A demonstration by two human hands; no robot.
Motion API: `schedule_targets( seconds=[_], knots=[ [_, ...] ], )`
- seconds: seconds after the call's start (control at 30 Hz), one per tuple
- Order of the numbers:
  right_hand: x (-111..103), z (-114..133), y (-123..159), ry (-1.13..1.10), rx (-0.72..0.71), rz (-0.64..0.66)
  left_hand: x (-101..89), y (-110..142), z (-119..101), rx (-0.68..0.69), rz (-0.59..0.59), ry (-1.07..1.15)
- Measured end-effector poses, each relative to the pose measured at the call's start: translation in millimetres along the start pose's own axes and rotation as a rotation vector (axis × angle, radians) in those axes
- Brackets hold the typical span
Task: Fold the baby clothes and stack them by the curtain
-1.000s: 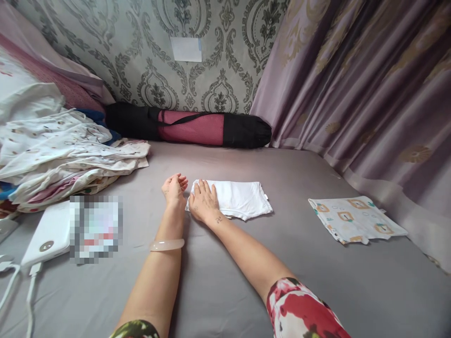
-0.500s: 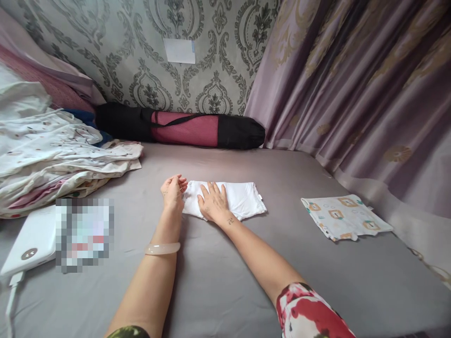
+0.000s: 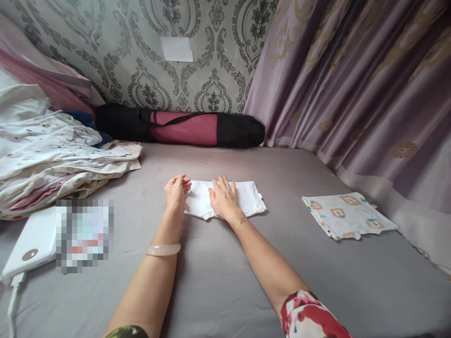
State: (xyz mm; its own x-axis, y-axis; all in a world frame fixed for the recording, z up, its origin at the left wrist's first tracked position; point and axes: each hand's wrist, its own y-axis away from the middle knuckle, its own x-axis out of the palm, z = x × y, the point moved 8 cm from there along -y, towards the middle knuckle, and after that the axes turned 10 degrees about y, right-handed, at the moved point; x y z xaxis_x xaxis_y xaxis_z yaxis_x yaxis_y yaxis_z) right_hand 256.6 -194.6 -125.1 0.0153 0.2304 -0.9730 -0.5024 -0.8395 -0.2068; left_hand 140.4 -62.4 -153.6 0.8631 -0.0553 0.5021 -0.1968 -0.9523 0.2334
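Note:
A folded white garment [image 3: 246, 197] lies flat on the grey sheet in front of me, with a small tag on its right edge. My right hand [image 3: 224, 198] rests palm down on its middle, fingers stretched out and slightly spread. At the garment's left edge is my left hand [image 3: 175, 190], its fingers curled inward. Whether those fingers pinch any cloth is hidden. A pale bangle [image 3: 163, 249] circles my left forearm.
Off to the right lies a folded printed garment [image 3: 347, 215]. A heap of clothes [image 3: 63, 150] fills the left side, above a white power bank [image 3: 33, 241] with a cable and a blurred-out item [image 3: 86, 237]. Against the patterned wall rests a black and pink rolled bag [image 3: 183, 127].
My right hand has slid to the right across the white garment, uncovering more of its left part. My left hand has shifted slightly right, still curled at the edge.

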Motion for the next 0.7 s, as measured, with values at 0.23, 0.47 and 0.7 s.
schedule_targets(
  seconds=[0.23, 0.47, 0.7],
  knots=[
    [11.7, -12.8, 2.4, 0.023, 0.053, 0.018, 9.9, 5.5, 7.6, -0.013, 0.044, -0.03],
    [9.8, -15.2, 1.5, -0.013, 0.066, 0.078, 12.7, 7.2, 11.6, -0.017, 0.075, -0.058],
    [0.9, -43.5, 0.0, 0.014, 0.256, 0.017, 13.5, 7.8, 13.3, -0.019, 0.095, -0.066]
  ],
)
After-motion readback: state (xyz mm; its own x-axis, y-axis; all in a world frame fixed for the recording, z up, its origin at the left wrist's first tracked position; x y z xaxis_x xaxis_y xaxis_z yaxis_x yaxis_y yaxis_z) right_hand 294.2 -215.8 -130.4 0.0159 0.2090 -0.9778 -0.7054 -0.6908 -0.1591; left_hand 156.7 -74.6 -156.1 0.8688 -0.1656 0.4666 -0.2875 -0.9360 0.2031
